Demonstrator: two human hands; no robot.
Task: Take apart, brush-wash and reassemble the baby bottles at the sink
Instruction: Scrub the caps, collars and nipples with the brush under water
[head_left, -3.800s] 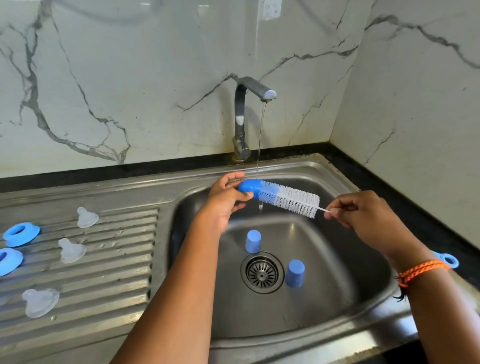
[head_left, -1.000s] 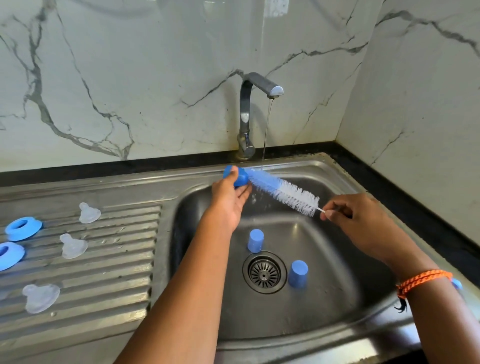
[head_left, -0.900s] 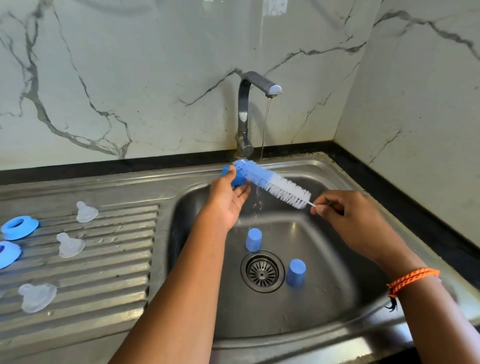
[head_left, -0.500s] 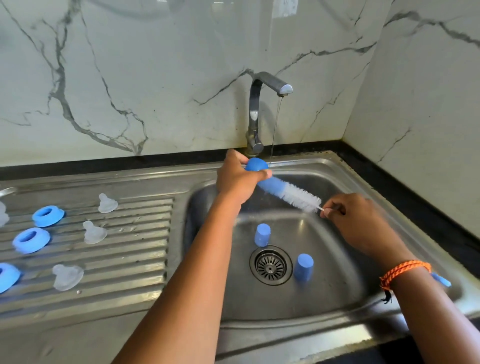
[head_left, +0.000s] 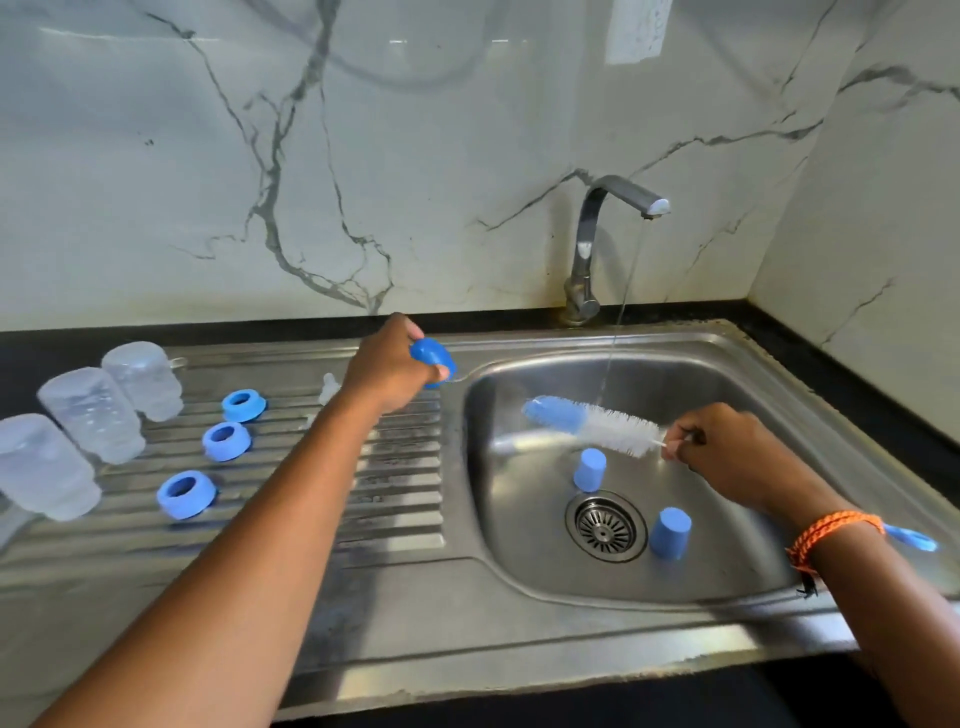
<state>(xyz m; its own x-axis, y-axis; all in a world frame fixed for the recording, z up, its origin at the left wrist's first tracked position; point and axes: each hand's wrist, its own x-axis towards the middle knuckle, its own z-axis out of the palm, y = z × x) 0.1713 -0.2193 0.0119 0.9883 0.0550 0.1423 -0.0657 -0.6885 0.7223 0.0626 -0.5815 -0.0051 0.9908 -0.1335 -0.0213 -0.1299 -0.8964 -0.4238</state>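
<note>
White marble-look walls with grey veins meet in a corner behind a stainless steel sink (head_left: 727, 353) set in a black desk (head_left: 857, 395), and a thin stream of water runs from the tap (head_left: 613, 208) into the basin. The left hand (head_left: 389, 364) reaches over the far end of the ribbed draining board (head_left: 395, 483), its fingers curled round a blue bottle cap (head_left: 432, 359). The right hand (head_left: 727, 452) pinches the thin wire stem of a bottle brush (head_left: 592, 423) with white and blue bristles, holding it over the basin just under the stream. Two more blue caps (head_left: 589, 470) stand upside down in the basin, one on each side of the drain (head_left: 605, 527). On the draining board to the left lie three blue screw rings (head_left: 186, 494) and, farther left, three clear bottles (head_left: 93, 413). A clear teat (head_left: 330, 387) shows just beside the left wrist. An orange braided band (head_left: 831, 530) circles the right wrist.
</note>
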